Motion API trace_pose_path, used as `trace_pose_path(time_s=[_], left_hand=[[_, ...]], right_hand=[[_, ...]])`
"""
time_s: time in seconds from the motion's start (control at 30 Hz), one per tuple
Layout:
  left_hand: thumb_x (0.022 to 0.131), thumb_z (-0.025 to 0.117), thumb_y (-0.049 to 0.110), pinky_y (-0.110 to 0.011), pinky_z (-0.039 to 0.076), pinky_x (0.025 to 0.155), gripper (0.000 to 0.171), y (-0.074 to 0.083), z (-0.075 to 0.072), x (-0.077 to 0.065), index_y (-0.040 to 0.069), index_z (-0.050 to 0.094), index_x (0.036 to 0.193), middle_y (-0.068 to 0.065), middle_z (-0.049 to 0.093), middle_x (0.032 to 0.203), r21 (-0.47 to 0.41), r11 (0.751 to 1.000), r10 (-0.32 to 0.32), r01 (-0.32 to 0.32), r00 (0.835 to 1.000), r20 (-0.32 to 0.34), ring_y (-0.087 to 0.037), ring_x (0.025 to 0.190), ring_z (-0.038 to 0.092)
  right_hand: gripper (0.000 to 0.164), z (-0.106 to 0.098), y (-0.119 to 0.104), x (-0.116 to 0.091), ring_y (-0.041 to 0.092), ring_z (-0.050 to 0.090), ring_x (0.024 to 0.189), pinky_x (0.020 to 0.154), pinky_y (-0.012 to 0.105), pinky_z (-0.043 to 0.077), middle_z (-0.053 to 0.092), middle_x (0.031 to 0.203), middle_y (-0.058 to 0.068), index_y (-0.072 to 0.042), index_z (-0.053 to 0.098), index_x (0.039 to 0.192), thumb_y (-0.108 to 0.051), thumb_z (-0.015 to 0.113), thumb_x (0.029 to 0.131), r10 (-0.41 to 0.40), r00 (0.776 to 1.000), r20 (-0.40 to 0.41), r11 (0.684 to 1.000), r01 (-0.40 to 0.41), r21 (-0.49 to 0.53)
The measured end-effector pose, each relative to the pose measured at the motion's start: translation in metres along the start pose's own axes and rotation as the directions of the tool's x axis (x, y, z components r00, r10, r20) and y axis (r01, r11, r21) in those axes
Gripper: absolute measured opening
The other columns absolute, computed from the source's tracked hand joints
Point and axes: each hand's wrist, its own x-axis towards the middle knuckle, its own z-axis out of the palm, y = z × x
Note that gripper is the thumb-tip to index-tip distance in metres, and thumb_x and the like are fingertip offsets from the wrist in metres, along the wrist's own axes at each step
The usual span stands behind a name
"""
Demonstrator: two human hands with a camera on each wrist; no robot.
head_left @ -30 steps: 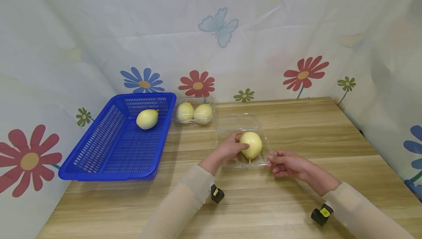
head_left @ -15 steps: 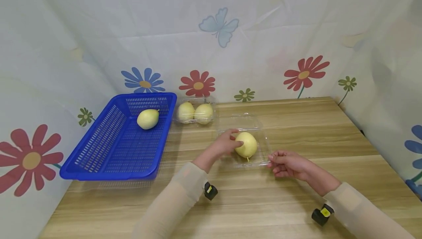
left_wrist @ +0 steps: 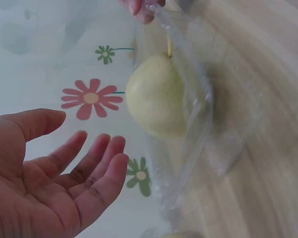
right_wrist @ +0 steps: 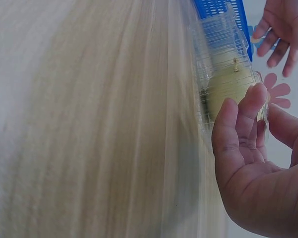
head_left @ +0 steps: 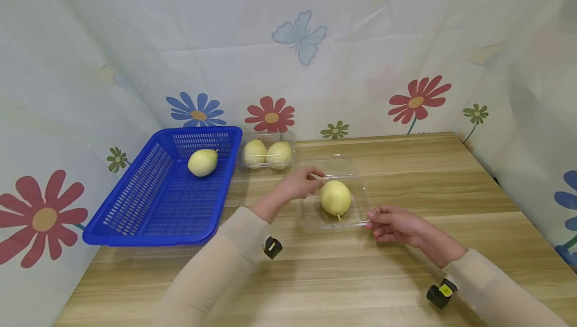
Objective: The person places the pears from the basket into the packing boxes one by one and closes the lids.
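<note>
A pale yellow pear (head_left: 335,198) sits with its stem toward me in the left part of an opened clear plastic clamshell box (head_left: 324,225), whose lid (head_left: 338,167) lies folded back behind it. Just left of the pear, my left hand (head_left: 299,184) hovers with nothing in it; in the left wrist view its fingers (left_wrist: 97,183) are loosely bent and apart from the fruit. At the box's front right corner, my right hand (head_left: 398,226) pinches the rim between thumb and fingers, also seen from the right wrist, where the hand (right_wrist: 258,148) partly covers the box.
A blue plastic basket (head_left: 158,241) holding one pear (head_left: 203,162) stands on the left. Beside it at the back is a closed clear box (head_left: 292,149) with two pears (head_left: 279,155). The wooden table (head_left: 405,287) meets a flower-printed cloth (head_left: 351,56) behind and at the sides.
My left hand has let go of the pear and drawn back to the left; the pear shifted slightly left in the box. My right hand has stayed at the corner.
</note>
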Motion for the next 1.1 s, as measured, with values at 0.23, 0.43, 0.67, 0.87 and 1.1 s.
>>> trace_pose_path(time_s=[0.23,0.43,0.67,0.87,1.1], left_hand=[[0.103,0.059,0.023,-0.02,0.05,0.064,0.033,0.015,-0.03,-0.013,0.005,0.067,0.129,-0.016,0.073,0.116,0.121,0.992,0.029,-0.029,1.0,0.002,-0.024,0.095,0.073],[0.102,0.06,0.022,-0.02,0.049,0.067,0.032,0.017,-0.045,-0.022,0.004,0.069,0.127,-0.016,0.075,0.109,0.191,0.98,0.068,-0.064,0.998,-0.017,-0.026,0.092,0.073],[0.102,0.059,0.021,-0.024,0.053,0.072,0.031,0.017,-0.059,-0.03,0.003,0.069,0.125,-0.017,0.074,0.111,0.24,0.967,0.089,-0.081,0.996,-0.021,-0.026,0.091,0.072],[0.102,0.06,0.022,-0.029,0.057,0.079,0.031,0.018,-0.074,-0.038,0.005,0.07,0.125,-0.015,0.073,0.115,0.283,0.956,0.101,-0.077,0.993,-0.068,-0.026,0.095,0.069],[0.1,0.06,0.024,-0.034,0.055,0.082,0.031,0.013,-0.094,-0.046,0.004,0.071,0.121,-0.017,0.074,0.113,0.343,0.936,0.125,-0.082,0.987,-0.104,-0.027,0.096,0.067]], right_hand=[[0.013,0.0,0.0,0.0,0.0,0.064,0.072,0.071,0.019,0.06,0.072,0.088,-0.011,-0.016,0.056,0.099,-0.024,0.051,0.108,-0.002,1.0,0.002,1.0,0.002,0.004],[0.013,0.0,-0.001,0.0,0.0,0.064,0.072,0.071,0.019,0.06,0.072,0.088,-0.011,-0.015,0.056,0.1,-0.023,0.05,0.108,-0.006,1.0,0.001,1.0,0.006,-0.001],[0.013,0.0,-0.001,0.0,-0.001,0.064,0.072,0.071,0.019,0.06,0.072,0.088,-0.011,-0.015,0.056,0.1,-0.022,0.05,0.108,-0.003,1.0,0.001,1.0,0.003,-0.005],[0.013,-0.001,0.001,0.001,-0.001,0.065,0.072,0.071,0.019,0.06,0.072,0.088,-0.011,-0.016,0.056,0.1,-0.023,0.05,0.109,-0.005,1.0,0.005,1.0,0.005,0.001],[0.013,-0.001,0.0,0.001,-0.001,0.064,0.071,0.072,0.019,0.06,0.072,0.088,-0.012,-0.016,0.056,0.101,-0.024,0.05,0.109,0.001,1.0,0.001,1.0,-0.001,-0.008]])
